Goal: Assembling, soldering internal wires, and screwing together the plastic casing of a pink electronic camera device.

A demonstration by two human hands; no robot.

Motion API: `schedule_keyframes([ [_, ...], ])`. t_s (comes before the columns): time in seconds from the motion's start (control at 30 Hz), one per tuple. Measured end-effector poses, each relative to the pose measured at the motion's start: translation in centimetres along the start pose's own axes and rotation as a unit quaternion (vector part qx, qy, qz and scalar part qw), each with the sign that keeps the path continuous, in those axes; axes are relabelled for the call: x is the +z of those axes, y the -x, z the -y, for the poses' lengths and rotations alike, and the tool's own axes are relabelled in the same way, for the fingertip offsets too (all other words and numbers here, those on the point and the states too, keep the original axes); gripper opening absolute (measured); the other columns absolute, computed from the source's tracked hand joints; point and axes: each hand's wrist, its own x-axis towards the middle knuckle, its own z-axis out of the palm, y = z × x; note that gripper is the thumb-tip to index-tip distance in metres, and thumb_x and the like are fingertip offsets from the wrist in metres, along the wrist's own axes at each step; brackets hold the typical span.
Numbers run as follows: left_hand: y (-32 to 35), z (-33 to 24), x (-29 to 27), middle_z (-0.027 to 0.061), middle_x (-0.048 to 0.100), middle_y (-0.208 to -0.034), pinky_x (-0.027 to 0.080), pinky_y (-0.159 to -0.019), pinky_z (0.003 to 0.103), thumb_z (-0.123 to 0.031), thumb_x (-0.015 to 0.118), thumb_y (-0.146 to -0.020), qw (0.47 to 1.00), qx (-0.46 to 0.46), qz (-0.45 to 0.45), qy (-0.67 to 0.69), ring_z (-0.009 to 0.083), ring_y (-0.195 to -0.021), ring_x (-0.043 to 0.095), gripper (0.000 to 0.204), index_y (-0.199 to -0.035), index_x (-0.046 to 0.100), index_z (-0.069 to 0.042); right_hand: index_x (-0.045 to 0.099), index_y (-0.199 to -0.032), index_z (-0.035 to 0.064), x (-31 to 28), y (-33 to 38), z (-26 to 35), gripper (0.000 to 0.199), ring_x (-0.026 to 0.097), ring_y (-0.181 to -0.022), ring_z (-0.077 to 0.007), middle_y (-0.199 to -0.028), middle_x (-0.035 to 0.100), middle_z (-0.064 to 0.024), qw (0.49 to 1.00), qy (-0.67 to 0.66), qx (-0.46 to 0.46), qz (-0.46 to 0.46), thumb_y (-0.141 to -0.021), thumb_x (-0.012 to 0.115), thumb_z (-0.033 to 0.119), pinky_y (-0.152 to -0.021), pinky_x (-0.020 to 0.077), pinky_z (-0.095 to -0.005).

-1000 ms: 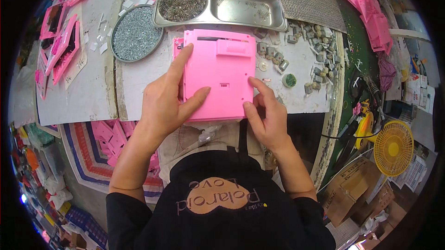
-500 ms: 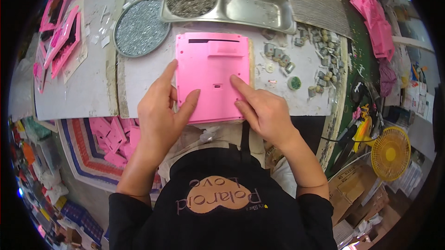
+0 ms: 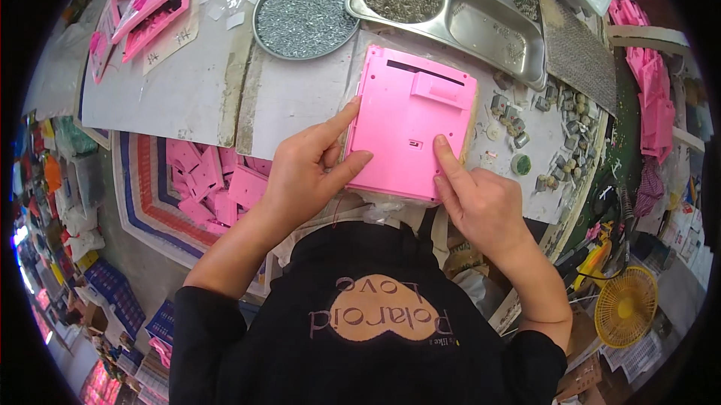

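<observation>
A flat pink plastic case (image 3: pixel 398 120) lies at the table's near edge, with screw holes around its border, a dark slot at the top and a small rectangular opening lower down. My left hand (image 3: pixel 312 168) grips its left side, fingers along the edge and thumb over the lower left corner. On the right side, my right hand (image 3: pixel 481 198) holds the case. Its index fingertip presses near a hole on the face, and its thumb rests at the lower right edge. The other fingers of that hand are curled under.
Above the case stand a round tray (image 3: pixel 306 15) of small silver screws and a metal compartment tray (image 3: pixel 496 27) of small parts. Small motors (image 3: pixel 567 135) litter the right. A striped bag (image 3: pixel 154 210) of pink parts sits lower left; a yellow fan (image 3: pixel 627 306) stands lower right.
The whole view has turned and shifted, so the case and table sit farther right and look tilted. Both hands keep nearly the same places on the case.
</observation>
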Motion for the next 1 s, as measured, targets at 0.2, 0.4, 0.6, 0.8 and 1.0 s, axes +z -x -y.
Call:
schedule_keyframes([
  [0.2,-1.3,0.4,-0.3,-0.0085,0.032,-0.074,0.029,-0.058,0.021,-0.006,0.076,-0.09,0.992,0.027,-0.012,0.123,0.0038,-0.065,0.032,0.067,-0.152,0.051,-0.004,0.059,-0.141,-0.0003,4.0,-0.5,-0.3,0.059,0.061,-0.063,-0.0235,-0.071,0.06,-0.0072,0.988,-0.012,-0.053,-0.144,-0.084,0.072,0.007,-0.055,0.0513,-0.0361],
  [0.4,-0.8,0.7,-0.3,-0.0039,0.037,-0.068,0.037,-0.058,0.025,-0.009,0.078,-0.087,0.994,0.005,-0.032,0.106,0.0078,-0.062,0.037,0.062,-0.144,0.056,0.0,0.062,-0.134,-0.0008,-1.4,-3.6,1.5,0.056,0.063,-0.07,-0.0256,-0.08,0.063,-0.009,0.994,0.045,-0.076,-0.067,-0.079,0.072,0.006,-0.063,0.0534,-0.0364],
  [0.6,1.0,2.9,1.5,-0.0002,0.048,-0.072,0.041,-0.057,0.027,-0.012,0.08,-0.086,0.944,0.039,-0.153,0.291,0.0077,-0.063,0.046,0.032,-0.112,0.063,-0.003,0.069,-0.121,0.0073,2.5,-10.5,1.8,0.048,0.06,-0.12,-0.0324,-0.118,0.066,-0.0122,0.954,-0.104,-0.236,-0.154,-0.076,0.079,0.021,-0.105,0.0454,-0.0509],
  [0.8,5.3,3.3,1.5,0.0048,0.06,-0.072,0.044,-0.057,0.025,-0.009,0.076,-0.092,0.989,0.074,-0.123,-0.03,0.0081,-0.062,0.055,0.013,-0.096,0.065,-0.003,0.071,-0.119,0.0099,2.9,-10.1,1.8,0.051,0.058,-0.126,-0.0338,-0.121,0.066,-0.0095,0.951,-0.088,-0.294,-0.042,-0.072,0.085,0.027,-0.114,0.0385,-0.0567],
  [1.0,5.3,3.7,1.8,0.0026,0.06,-0.064,0.042,-0.052,0.025,-0.007,0.075,-0.093,0.971,-0.025,-0.092,0.22,0.0067,-0.054,0.052,0.012,-0.09,0.066,0.0,0.073,-0.113,0.0101,3.2,-10.0,2.0,0.048,0.058,-0.122,-0.0316,-0.118,0.065,-0.0084,0.949,-0.108,-0.291,-0.057,-0.07,0.085,0.028,-0.116,0.037,-0.0575],
])
